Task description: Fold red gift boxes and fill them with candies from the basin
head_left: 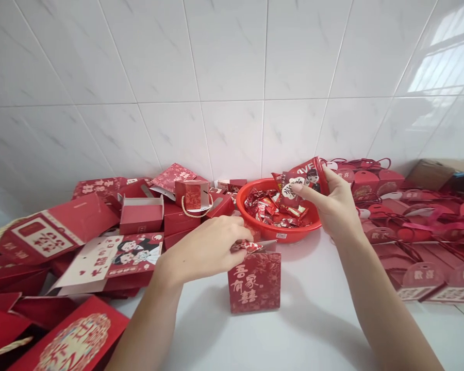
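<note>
A red gift box (255,286) with white lettering stands upright on the white surface in front of me, its top open. My left hand (211,247) is closed at the box's mouth, its fingers pinching a small red-wrapped candy (252,247). Over the red plastic basin (280,236), my right hand (338,203) grips red candy packets (307,178), with the thumb laid across the front one. Printed figures and white lettering show on these packets. Loose wrapped candies (268,203) lie inside the basin. The inside of the gift box is hidden.
Empty red boxes (143,216) and bags with rope handles (67,234) are heaped on the left. Rows of closed red boxes (419,278) with ribbons stand on the right. A brown carton (429,174) sits behind them. A tiled wall (232,129) rises behind everything.
</note>
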`<move>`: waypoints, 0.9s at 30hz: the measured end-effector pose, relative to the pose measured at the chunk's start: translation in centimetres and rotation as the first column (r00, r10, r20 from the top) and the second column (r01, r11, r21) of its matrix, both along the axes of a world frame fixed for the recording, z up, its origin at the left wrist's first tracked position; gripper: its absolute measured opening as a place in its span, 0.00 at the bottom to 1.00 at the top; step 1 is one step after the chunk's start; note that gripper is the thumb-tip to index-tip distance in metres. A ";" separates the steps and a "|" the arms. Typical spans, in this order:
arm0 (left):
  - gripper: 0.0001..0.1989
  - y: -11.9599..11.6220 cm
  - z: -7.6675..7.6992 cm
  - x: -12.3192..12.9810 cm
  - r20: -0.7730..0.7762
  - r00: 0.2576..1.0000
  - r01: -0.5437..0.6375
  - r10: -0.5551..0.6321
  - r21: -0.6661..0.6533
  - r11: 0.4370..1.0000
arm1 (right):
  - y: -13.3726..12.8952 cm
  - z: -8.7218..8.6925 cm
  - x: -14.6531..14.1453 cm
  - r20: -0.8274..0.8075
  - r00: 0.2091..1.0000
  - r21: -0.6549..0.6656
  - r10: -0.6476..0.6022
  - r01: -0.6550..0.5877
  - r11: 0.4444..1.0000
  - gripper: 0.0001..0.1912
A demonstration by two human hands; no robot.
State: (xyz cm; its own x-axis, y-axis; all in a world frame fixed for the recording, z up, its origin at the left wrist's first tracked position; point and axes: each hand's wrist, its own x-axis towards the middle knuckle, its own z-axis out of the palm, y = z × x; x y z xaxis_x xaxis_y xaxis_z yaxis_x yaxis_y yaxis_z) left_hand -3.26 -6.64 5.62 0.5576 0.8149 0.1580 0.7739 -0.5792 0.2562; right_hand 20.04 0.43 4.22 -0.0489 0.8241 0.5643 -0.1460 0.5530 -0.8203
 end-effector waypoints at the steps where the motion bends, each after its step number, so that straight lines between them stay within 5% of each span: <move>1: 0.09 0.3 -0.2 0.0 0.008 1.000 -0.007 0.007 -0.006 1.000 | -0.1 0.0 -0.1 0.013 1.000 0.001 -0.002 0.002 1.000 0.15; 9: 0.05 2.1 -0.7 -0.4 0.017 1.000 -0.019 0.021 -0.111 0.994 | -0.5 0.1 -0.6 0.102 0.995 0.014 -0.014 0.013 1.000 0.15; 17: 0.14 3.4 -0.9 -1.0 0.141 0.981 0.159 -0.132 -0.206 0.965 | -0.8 0.2 -1.1 0.275 0.960 0.109 -0.050 0.021 0.994 0.18; 20: 0.10 3.8 -1.1 -0.7 0.169 0.982 0.119 -0.080 -0.237 0.964 | -0.6 -0.1 -1.2 0.347 0.934 0.163 -0.088 0.033 0.986 0.18; 27: 0.21 4.2 -1.7 0.4 0.206 0.978 0.059 -0.018 -0.195 0.979 | -0.1 -1.0 -0.8 0.491 0.861 0.298 -0.131 -0.025 0.954 0.15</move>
